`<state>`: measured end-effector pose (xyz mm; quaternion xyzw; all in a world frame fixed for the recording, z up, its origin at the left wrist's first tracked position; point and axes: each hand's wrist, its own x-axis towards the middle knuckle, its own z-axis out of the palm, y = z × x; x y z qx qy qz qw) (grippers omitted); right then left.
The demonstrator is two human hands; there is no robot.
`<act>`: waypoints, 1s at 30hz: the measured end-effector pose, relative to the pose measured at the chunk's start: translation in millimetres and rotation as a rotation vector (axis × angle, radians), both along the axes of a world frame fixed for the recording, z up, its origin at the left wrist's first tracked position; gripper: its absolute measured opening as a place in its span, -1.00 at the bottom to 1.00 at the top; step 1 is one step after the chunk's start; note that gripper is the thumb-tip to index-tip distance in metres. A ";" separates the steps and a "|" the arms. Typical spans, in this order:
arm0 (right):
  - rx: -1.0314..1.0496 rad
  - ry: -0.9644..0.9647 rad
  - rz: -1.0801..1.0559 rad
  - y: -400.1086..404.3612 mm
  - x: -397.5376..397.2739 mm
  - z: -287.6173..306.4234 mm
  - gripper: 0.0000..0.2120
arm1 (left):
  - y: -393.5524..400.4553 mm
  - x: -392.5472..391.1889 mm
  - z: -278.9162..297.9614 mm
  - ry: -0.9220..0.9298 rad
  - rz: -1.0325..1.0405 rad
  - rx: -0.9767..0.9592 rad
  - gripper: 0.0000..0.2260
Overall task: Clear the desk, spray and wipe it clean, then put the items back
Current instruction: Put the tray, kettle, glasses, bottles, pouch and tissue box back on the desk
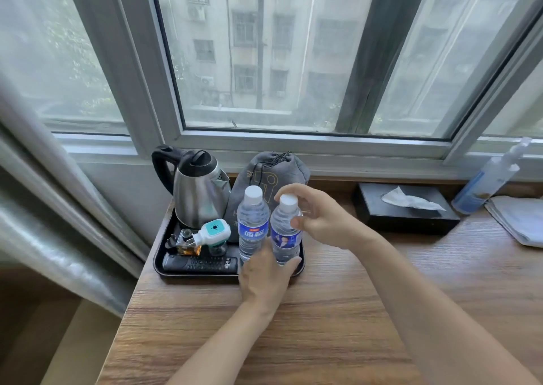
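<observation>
- Long wood-grain desk (338,311) runs under a grey-framed sliding window (164,96); pale curtain (44,196) hangs at left.
- Black rectangular tray (160,262) sits at the desk's far-left corner, packed with items.
- Stainless steel electric kettle with black handle and lid (197,190) stands at tray's back left.
- Grey drawstring fabric pouch (282,170) is upright behind the bottles, beside the kettle.
- Black tissue box (405,208) with a white tissue sticking out, right of tray, near the sill.
- Folded white cloth (517,220) lies at far right desk edge.
- Clear spray bottle with blue label (487,179) leans by the window, touching or just beside the cloth.
- Two clear plastic water bottles with white caps stand side by side on tray's front right: left bottle (252,226), right bottle (285,231).
- Right hand (320,217) grasps the right bottle near its cap, fingers curled round the neck.
- Left hand (266,279) wraps low around the bottle bases at the tray's front edge; which bottle it grips, cannot tell.
- Black remote control (199,264) lies along tray's front.
- White-and-teal plug-in device (213,231) tilts over a small amber glass bottle (188,246).
</observation>
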<state>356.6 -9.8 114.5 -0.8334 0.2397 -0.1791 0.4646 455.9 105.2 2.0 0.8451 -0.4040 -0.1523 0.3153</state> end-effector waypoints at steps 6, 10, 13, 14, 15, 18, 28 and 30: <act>-0.094 -0.015 -0.255 2.6 -4.5 -6.4 -0.53 | -10.8 -2.0 -6.3 -0.106 0.001 0.064 -0.45; -0.294 0.003 -0.502 15.0 1.7 -8.0 -0.60 | -12.5 -8.8 -6.4 -0.170 -0.001 0.107 -0.40; -0.246 -0.026 -0.426 13.6 2.2 -6.4 -0.71 | -10.0 -11.3 -9.3 -0.174 -0.014 0.122 -0.41; -0.229 -0.004 -0.395 10.4 1.3 -5.3 -0.73 | -8.8 -11.3 -11.6 -0.168 -0.018 0.115 -0.42; -0.203 0.009 -0.362 6.1 -0.1 -5.1 -0.74 | -7.3 -11.3 -13.9 -0.157 -0.024 0.107 -0.43; -0.091 -0.010 -0.243 -3.9 -2.8 -4.7 -0.71 | -3.6 -11.5 -21.7 -0.134 -0.055 0.108 -0.43; -0.171 0.031 -0.323 9.0 -1.6 -20.0 -0.65 | -6.5 -16.6 -15.5 -0.212 -0.025 0.185 -0.50; -0.145 0.036 -0.273 7.4 -2.1 -20.2 -0.70 | -6.6 -15.4 -13.8 -0.272 -0.060 0.227 -0.49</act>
